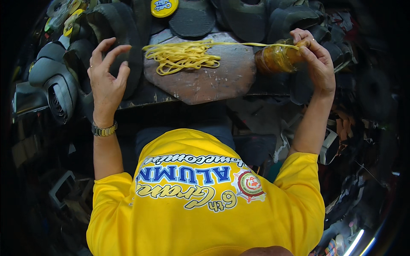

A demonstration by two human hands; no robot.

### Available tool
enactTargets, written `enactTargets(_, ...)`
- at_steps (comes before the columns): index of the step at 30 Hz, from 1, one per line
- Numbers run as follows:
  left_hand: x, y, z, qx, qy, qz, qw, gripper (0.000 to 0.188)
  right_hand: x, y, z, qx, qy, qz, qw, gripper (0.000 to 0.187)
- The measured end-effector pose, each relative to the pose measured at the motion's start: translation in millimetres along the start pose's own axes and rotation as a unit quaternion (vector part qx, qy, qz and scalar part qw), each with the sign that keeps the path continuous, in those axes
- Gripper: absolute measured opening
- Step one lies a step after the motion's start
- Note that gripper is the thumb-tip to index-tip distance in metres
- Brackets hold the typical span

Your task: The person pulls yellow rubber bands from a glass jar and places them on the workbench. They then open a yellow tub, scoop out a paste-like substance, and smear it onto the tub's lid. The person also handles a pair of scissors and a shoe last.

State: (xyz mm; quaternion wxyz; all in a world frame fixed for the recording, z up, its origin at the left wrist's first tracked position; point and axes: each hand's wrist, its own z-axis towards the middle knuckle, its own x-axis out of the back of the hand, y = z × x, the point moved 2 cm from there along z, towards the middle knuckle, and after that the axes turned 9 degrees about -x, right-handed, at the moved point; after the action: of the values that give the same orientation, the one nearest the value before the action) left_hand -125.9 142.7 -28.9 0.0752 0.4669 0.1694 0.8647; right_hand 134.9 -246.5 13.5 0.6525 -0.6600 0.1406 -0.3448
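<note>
A loose heap of flat yellow strip lies on a worn, many-sided board. One length of it runs taut to the right, where my right hand pinches it between thumb and fingers. Beside the board and just under that length sits an amber, glue-smeared jar, lying close against my right fingers; its far end is partly hidden by them. My left hand is raised left of the board, fingers apart and curved, holding nothing. A metal-banded watch circles the left wrist.
Dark foam sole-shaped pieces crowd the back of the bench, with a round yellow lid among them. Grey rolled and curved pieces are piled at the left. Scraps clutter the area below right.
</note>
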Motion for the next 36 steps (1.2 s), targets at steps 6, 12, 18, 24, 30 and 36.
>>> enactTargets(6, -12.6, 43.3, 38.8, -0.11, 0.108, -0.14, 0.978, 0.025, -5.2, -2.2, 3.4, 0.025, 0.021, -0.07, 0.997, 0.012)
enactTargets(12, -77.5, 153.8, 107.6, -0.231, -0.014, -0.286, 0.93, 0.019, -9.2, -1.7, 4.9, 0.031, 0.029, -0.068, 0.997, 0.013)
enactTargets(18, -112.3, 188.0, 130.1, -0.235, -0.059, -0.316, 0.917, 0.019, -9.2, -2.2, -2.2, 0.005, 0.034, -0.049, 0.998, 0.014)
enactTargets(24, -113.9, 185.2, 133.3, -0.241, -0.045, -0.341, 0.908, 0.016, -9.0, -1.8, 0.0, 0.015, 0.02, -0.038, 0.999, 0.015)
enactTargets(30, -90.0, 161.7, 133.9, -0.278, 0.013, -0.243, 0.929, 0.014, -9.7, 1.2, 3.1, 0.012, 0.006, 0.027, 1.0, 0.018)
enactTargets(36, -47.5, 62.4, 101.6, -0.231, -0.027, -0.142, 0.962, 0.013, 0.7, 4.6, 1.4, 0.013, -0.006, 0.091, 0.996, 0.021)
